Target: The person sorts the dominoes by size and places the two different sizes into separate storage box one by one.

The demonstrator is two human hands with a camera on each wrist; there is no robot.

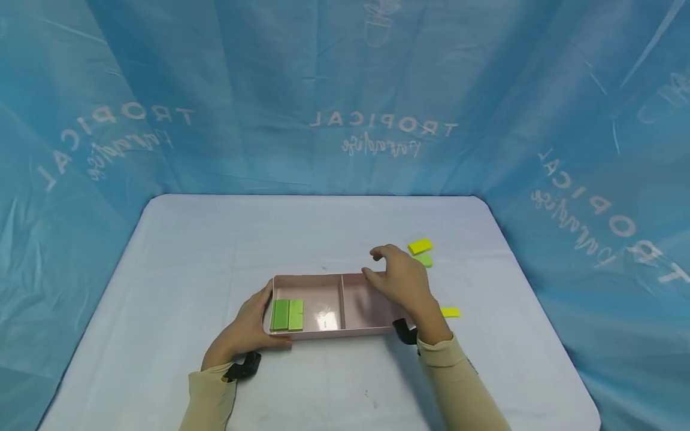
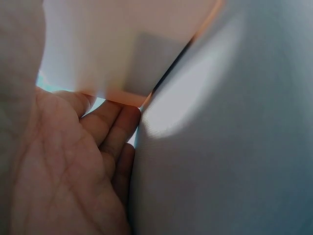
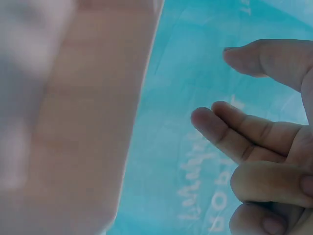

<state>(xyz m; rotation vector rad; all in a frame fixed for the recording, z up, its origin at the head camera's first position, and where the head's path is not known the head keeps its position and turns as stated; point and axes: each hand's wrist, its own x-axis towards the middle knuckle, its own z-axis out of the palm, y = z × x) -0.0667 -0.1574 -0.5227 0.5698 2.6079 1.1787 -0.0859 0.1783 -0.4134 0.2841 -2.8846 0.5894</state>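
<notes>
A pink box (image 1: 323,286) with two compartments lies on the table. My left hand (image 1: 250,323) grips its left end, thumb along the front wall and fingers on the left side; the left wrist view shows the fingers (image 2: 110,125) against the wall. In the left compartment, a green block (image 1: 281,315) and a lighter green block (image 1: 295,315) stand side by side at the left. Over the right compartment hovers my right hand (image 1: 401,278), holding nothing; thumb and fingers (image 3: 210,125) are apart in the right wrist view.
Beyond my right hand lie a yellow block (image 1: 420,246) and a light green block (image 1: 423,260), close together. Another yellow block (image 1: 450,312) is partly hidden by my right wrist. A white cloth covers the table (image 1: 188,257); blue printed curtains (image 1: 269,90) surround its back and sides.
</notes>
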